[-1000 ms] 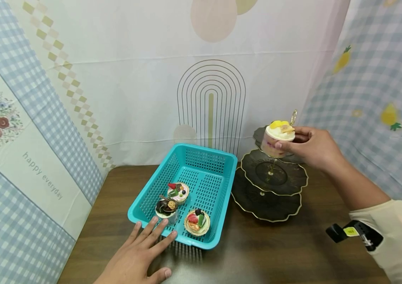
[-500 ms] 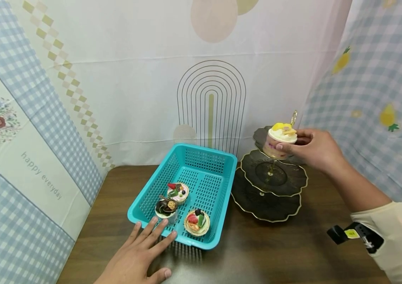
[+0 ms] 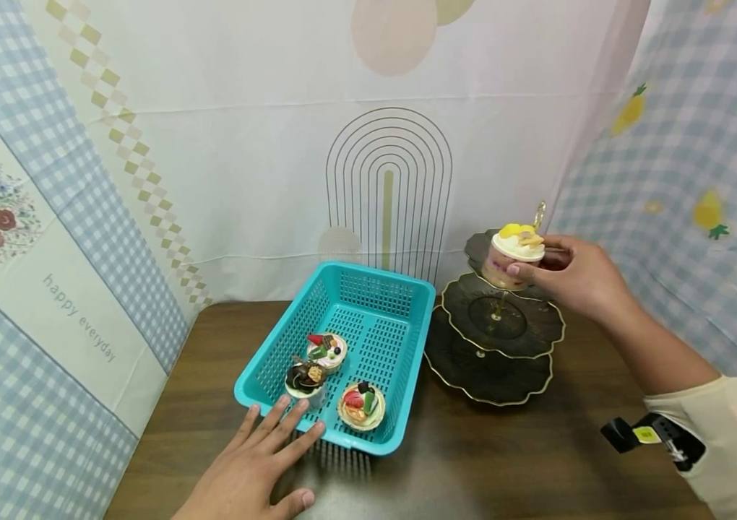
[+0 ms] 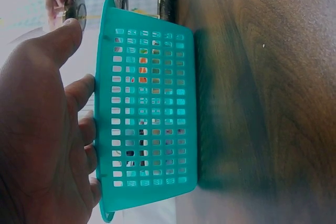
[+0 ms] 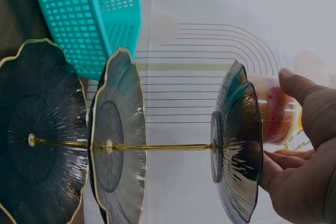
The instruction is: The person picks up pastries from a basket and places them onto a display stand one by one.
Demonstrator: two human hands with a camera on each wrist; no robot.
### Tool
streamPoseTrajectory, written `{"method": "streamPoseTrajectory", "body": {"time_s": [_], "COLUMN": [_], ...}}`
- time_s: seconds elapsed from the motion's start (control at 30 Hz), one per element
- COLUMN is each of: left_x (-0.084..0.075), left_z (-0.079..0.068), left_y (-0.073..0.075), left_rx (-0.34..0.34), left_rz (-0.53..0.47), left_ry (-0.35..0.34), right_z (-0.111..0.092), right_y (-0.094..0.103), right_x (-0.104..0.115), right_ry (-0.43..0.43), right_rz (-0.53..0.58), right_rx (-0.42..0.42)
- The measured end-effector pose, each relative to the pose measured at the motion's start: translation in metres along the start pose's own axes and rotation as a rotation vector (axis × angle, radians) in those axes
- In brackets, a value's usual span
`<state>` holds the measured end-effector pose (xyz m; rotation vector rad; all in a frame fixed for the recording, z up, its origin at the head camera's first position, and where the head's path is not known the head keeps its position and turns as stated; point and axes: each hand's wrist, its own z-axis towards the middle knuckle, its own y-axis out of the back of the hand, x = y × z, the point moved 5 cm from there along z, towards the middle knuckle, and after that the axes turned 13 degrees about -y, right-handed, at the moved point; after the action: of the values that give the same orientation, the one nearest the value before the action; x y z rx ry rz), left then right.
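Observation:
My right hand [image 3: 579, 278] grips a clear dessert cup [image 3: 513, 261] with white cream and yellow fruit pieces on top. The cup is upright at the top plate of a dark, gold-edged three-tier cake stand [image 3: 495, 325]. In the right wrist view, the cup [image 5: 274, 111] sits against the upper side of that plate [image 5: 239, 145], with thumb and fingers on either side. My left hand [image 3: 254, 462] lies with spread fingers at the near rim of a teal plastic basket [image 3: 417, 361]; the left wrist view shows its fingertips along the basket's rim [image 4: 100, 103].
Inside the basket are a chocolate-topped dessert cup [image 3: 305, 383] and two fruit tarts, one at the back [image 3: 327, 352] and one at the right [image 3: 361, 406]. The stand's gold ring handle [image 3: 540, 215] rises behind the held cup. A wooden table [image 3: 472, 462] carries everything; patterned cloth [image 3: 245, 180] hangs behind.
The right hand and the fruit-topped dessert cup moved slightly right over the top plate, then stayed nearly still. The left hand and basket have not moved.

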<state>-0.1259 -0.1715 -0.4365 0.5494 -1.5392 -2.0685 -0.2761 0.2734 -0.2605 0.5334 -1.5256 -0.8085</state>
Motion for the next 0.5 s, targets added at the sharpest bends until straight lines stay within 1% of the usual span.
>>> {"method": "streamPoseTrajectory", "body": {"time_s": [0.13, 0.23, 0.33, 0.5], "left_x": [-0.001, -0.002, -0.003, -0.004], "left_z": [0.001, 0.001, 0.001, 0.001], "left_y": [0.001, 0.002, 0.002, 0.002], "left_rx": [-0.022, -0.038, -0.044, -0.047], "left_rz": [0.018, 0.027, 0.035, 0.048], "left_ry": [-0.019, -0.031, -0.035, -0.037], "right_z": [-0.006, -0.010, -0.012, -0.017], "right_y": [-0.001, 0.000, 0.005, 0.015], "right_x": [-0.004, -0.009, -0.014, -0.019], "right_ry": [-0.005, -0.015, -0.029, -0.033], "right_rz": [0.035, 0.060, 0.076, 0.097], "right_rx": [0.013, 0.000, -0.056, -0.198]}}
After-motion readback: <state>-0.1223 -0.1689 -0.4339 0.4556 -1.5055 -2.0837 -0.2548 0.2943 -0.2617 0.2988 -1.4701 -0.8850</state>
